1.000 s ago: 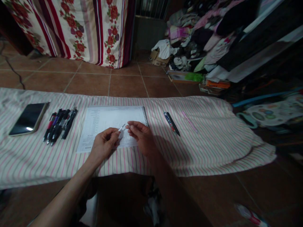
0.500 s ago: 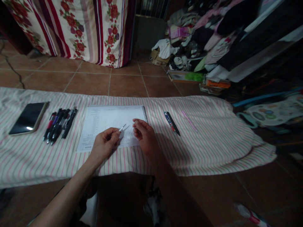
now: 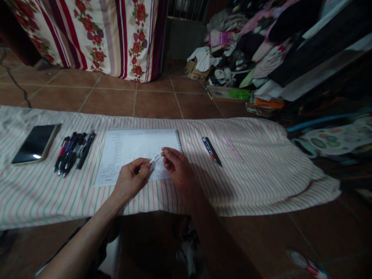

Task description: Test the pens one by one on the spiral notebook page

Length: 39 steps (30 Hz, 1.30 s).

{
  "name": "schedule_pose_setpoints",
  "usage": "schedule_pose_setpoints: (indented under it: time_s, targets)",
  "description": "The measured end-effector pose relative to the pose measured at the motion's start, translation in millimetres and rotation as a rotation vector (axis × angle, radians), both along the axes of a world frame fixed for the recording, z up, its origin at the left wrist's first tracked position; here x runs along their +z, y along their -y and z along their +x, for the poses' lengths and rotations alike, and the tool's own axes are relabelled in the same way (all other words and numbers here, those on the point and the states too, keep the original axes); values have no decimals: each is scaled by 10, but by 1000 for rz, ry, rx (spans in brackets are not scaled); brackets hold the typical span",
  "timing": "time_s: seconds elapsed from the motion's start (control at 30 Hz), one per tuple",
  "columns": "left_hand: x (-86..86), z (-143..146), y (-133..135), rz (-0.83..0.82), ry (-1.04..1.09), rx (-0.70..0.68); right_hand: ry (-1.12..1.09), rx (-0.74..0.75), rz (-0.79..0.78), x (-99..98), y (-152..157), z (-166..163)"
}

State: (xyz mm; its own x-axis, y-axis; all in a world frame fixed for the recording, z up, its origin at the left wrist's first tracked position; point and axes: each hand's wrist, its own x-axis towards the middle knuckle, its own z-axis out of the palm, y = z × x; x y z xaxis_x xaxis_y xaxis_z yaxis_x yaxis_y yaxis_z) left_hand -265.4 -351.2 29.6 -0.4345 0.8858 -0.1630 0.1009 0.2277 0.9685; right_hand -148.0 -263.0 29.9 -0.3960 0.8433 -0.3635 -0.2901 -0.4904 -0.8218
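A thin white stick (image 3: pixel 155 158), much like a pen refill, spans the small gap between my two hands. My left hand (image 3: pixel 132 176) is closed round its lower end, thumb against the fingers. The fingers of my right hand (image 3: pixel 176 164) are pinched at its upper end; whether they hold some other small part is too fine to see. Below both hands lies a spiral-bound notebook (image 3: pixel 139 141) with a printed sheet on its left side. To its right, a black pen (image 3: pixel 213 151) rests beside a patterned pen (image 3: pixel 208 148).
A striped cloth (image 3: pixel 261 170) covers the low table. Left of the notebook lie several pens (image 3: pixel 72 153) in a bunch and a phone (image 3: pixel 35 144). A pink stick (image 3: pixel 233 148) lies at the right. Beyond are a floral curtain (image 3: pixel 110 38), tiled floor and heaped clothes (image 3: pixel 232 42).
The white stick and my right fingertips were apart before; now the stick's upper end reaches them. My left hand has shifted slightly to the right. The pens and notebook have stayed in place.
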Motion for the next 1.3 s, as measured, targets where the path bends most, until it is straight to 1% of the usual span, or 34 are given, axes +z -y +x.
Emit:
schedule_pose_setpoints:
  time_s: [0.1,0.27,0.37,0.6,0.83,1.03,1.3]
  targets:
    - [-29,-12,1,-3,0,-8,33,18,40,4,16,-8]
    - [-78,-26,-3,1,10,1,36,18,34,12,16,-10]
    - [-78,-28,-3,-1,-9,-10,38,12,28,14,13,-8]
    - [-59,-29,9,-14,-46,-13,65,27,79,6,20,-11]
    - [-79,-31,7,-40,-79,-20,126,69,165,-22,18,4]
    - [-142,-61,9,-32,-135,-25,168,62,255,-10,15,9]
    - [-159,-83,24,-35,-230,-45,213,68,334,-45,-5,20]
